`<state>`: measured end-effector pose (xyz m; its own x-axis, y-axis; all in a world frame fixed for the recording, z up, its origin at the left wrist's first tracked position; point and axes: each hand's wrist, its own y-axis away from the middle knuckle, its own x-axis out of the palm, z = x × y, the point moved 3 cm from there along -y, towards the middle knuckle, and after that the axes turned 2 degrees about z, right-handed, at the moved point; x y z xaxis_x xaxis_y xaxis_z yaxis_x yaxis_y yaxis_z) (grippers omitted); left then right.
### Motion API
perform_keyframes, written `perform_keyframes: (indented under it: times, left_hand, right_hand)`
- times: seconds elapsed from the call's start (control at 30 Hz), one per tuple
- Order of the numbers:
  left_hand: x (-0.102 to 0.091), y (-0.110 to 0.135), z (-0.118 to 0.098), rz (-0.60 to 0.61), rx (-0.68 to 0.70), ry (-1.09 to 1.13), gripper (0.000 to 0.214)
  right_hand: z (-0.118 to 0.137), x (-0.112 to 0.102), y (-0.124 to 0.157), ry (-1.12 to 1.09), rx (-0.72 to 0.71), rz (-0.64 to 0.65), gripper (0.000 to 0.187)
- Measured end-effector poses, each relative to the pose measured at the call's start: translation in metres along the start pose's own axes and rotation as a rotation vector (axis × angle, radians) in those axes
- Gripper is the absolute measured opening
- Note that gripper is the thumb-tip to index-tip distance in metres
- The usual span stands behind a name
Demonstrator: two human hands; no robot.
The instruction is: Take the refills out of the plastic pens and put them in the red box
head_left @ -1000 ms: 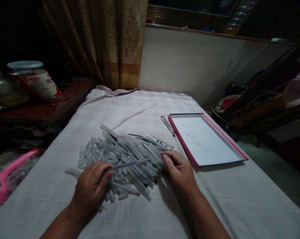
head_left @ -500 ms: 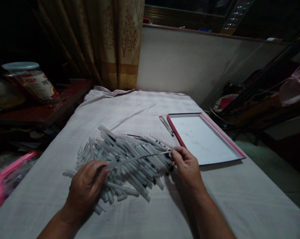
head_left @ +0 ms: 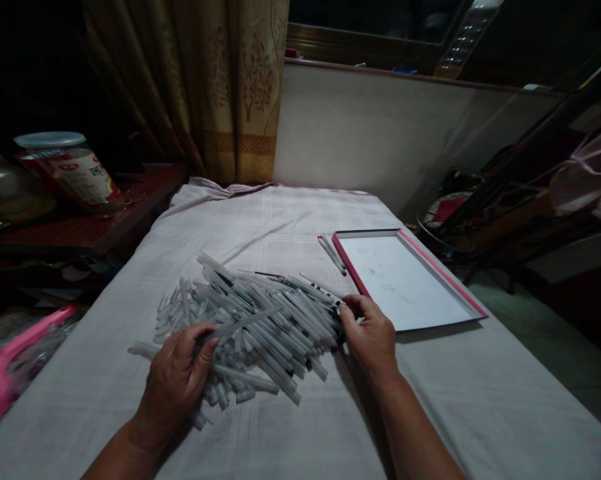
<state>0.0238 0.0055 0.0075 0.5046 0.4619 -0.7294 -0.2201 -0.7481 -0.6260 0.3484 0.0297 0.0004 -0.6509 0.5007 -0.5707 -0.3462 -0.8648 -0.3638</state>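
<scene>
My left hand [head_left: 180,370] pinches a translucent pen barrel [head_left: 253,320] between thumb and forefinger. The barrel slants up to the right, and its far end is free above a heap of similar clear barrels [head_left: 275,337]. At the heap's right edge, my right hand [head_left: 370,330] has thumb and fingertips drawn together beside some black pen ends [head_left: 336,330]. What those fingertips pinch is too small and dim to make out. Just beyond the heap, a few thin pens [head_left: 332,255] lie beside a shallow red-edged tray [head_left: 350,263].
A white checked cloth [head_left: 280,447] covers the table. To the left, a lidded jar [head_left: 75,170] stands on a dark red wooden surface [head_left: 145,197], with a pink plastic handle [head_left: 25,343] lower down. A curtain [head_left: 250,100] hangs at the back.
The thin stick that ran from the left hand's barrel to my right fingers no longer spans between them. My right hand has shifted only slightly; the view has tilted a little.
</scene>
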Motion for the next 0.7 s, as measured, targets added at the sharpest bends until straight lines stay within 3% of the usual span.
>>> perform_keyframes:
  times: [0.1,0.2,0.27,0.33,0.57,0.63,0.7]
  left_hand:
    - [0.000,-0.002,-0.010,-0.003,0.060,0.027,0.025]
    - [-0.001,-0.002,-0.022,-0.006,0.110,0.064,0.021]
    - [0.000,-0.002,-0.028,0.002,0.140,0.091,0.018]
    - [0.001,-0.001,-0.031,0.020,0.158,0.115,0.015]
    - [0.000,-0.005,-0.034,0.080,0.235,0.119,0.024]
    - [-0.004,-0.008,-0.029,0.113,0.201,0.181,0.030]
    - [-0.008,-0.010,-0.019,0.134,0.092,0.242,0.034]
  right_hand:
    - [0.020,0.000,0.008,-0.132,-0.080,0.134,0.028]
    - [0.043,0.008,0.021,-0.279,-0.149,0.409,0.038]
    - [0.052,0.015,0.029,-0.330,-0.147,0.545,0.044]
    - [0.056,0.021,0.035,-0.373,-0.088,0.600,0.050]
    - [0.049,0.037,0.045,-0.693,0.194,0.611,0.048]
    - [0.041,0.032,0.039,-0.757,0.260,0.483,0.045]
    - [0.028,0.020,0.025,-0.804,0.339,0.255,0.043]
